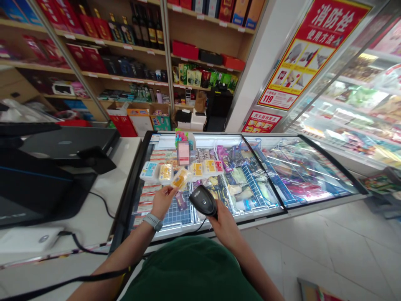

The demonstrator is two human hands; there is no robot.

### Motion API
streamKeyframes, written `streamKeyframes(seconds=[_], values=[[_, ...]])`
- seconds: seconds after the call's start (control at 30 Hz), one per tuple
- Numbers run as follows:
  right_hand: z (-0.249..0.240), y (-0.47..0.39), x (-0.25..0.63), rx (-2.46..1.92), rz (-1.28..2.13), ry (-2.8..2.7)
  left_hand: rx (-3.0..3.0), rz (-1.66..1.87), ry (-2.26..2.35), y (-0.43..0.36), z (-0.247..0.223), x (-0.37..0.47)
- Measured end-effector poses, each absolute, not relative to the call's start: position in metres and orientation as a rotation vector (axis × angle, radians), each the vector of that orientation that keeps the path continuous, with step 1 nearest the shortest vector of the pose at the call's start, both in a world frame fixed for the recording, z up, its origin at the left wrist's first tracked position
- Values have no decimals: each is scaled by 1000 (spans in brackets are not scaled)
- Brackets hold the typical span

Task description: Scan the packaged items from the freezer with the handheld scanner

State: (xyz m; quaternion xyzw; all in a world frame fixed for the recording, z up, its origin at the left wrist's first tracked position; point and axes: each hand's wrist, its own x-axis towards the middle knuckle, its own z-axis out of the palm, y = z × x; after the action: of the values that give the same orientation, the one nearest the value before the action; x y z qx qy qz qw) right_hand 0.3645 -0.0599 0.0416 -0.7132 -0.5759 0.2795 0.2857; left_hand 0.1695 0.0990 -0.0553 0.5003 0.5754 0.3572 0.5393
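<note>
Nearest: green garment (191, 271) on the person's torso, forearms reaching forward on either side of it. Right forearm comes in from the near right and angles far and left; right hand (224, 223) is wrapped around the handle of a black handheld scanner (203, 200). Scanner: dark rounded body, broad head directed left and far, toward the left hand's side. A thin black cord (200, 225) shows below it, near the front of the freezer.

Left forearm extends from the near left, a pale grey watch (153, 221) on the wrist. Left hand (163, 202) pinches the near end of a yellow-labelled pack (181, 179) between thumb and fingers. Pack: small, flattish, pale and semi-clear at the edges, label yellow-orange; set askew to its neighbours, far of the scanner and apart from it. Cannot tell whether it touches the glass.

Similar packs in a row over the freezer top: to the left, a blue-labelled pack (149, 170) and an orange-labelled pack (166, 171); to the right, further yellow-orange packs (197, 169). Beneath: chest freezer (266, 218), glass-topped, bagged goods in wire baskets inside. Just beyond the held pack, a pink rectangle (184, 153), pixelated, detail unreadable. Farthest: shelves with dark bottles (147, 25).
</note>
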Motion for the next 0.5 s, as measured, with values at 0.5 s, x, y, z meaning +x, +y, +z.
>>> streamKeyframes(seconds=[0.5], values=[[38, -62, 370, -1932, 777, -1487, 685, 745, 1603, 156, -75, 160]])
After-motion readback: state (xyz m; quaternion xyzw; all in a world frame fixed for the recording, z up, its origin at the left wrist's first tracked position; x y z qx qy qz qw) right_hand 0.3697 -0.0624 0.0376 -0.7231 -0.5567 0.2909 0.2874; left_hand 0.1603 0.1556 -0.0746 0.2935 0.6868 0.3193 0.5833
